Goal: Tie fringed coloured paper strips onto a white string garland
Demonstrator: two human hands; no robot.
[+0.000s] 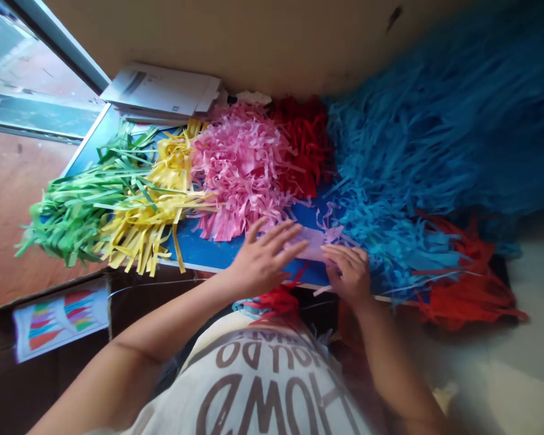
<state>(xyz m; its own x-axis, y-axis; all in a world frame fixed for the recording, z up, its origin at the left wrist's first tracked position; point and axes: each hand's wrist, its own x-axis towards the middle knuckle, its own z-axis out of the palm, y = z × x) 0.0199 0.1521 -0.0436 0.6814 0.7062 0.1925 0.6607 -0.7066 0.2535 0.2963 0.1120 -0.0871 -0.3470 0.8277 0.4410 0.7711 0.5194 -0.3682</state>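
A lilac piece of tissue paper (312,244) with a fringed right end lies near the front edge of the blue table. My left hand (265,257) rests at its left side, fingers stretched out and slightly spread. At the paper's right side is my right hand (350,273), its fingers drawn together over the lower edge with the thumb beneath them. Red and light blue strips (276,305) gather at my lap, just below the table edge. Beyond my left hand sits a heap of pink fringed paper (242,169).
Green fringe (86,205) and yellow fringe (152,217) overhang the table's left front. Dark red fringe (303,145) and a large blue heap (417,151) fill the right. Orange-red strips (471,284) hang at the right corner. Stacked white papers (161,90) lie by the wall. A box (63,320) stands lower left.
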